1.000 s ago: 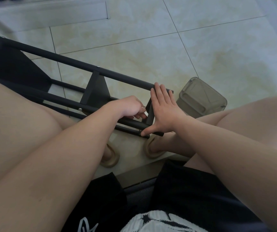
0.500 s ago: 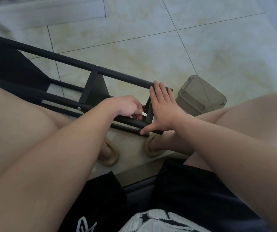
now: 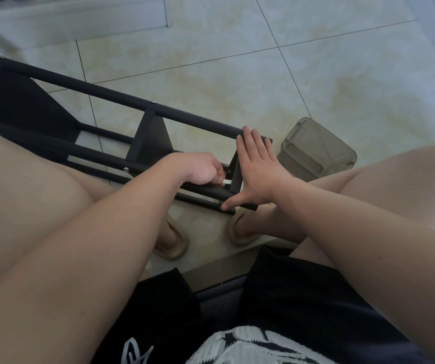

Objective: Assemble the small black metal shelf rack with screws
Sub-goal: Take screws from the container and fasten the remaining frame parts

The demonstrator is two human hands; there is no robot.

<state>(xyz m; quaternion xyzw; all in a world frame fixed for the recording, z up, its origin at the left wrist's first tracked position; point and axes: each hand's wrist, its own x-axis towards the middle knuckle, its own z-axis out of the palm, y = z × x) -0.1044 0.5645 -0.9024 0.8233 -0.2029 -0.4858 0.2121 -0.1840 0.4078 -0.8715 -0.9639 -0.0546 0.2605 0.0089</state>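
Note:
The black metal shelf rack point(image 3: 111, 94) lies on its side on the tiled floor, reaching from the far left to between my knees. My right hand point(image 3: 259, 170) lies flat against the rack's end bracket, fingers straight and the thumb stretched down onto the lower tube. My left hand point(image 3: 202, 169) is curled just left of that bracket and pinches a small silvery tool point(image 3: 227, 181), whose tip points at the bracket. Silver screw heads point(image 3: 126, 169) show on the tubes at the middle bracket.
A translucent grey plastic box point(image 3: 316, 151) stands on the floor just right of the rack's end. My bare legs flank the rack, and my feet in tan slippers point(image 3: 174, 245) sit under it. A raised step point(image 3: 74, 19) runs along the far left.
My left hand has turned a little, and the silvery tool now shows between its fingers. My right hand stays flat on the end bracket. The rack has not moved.

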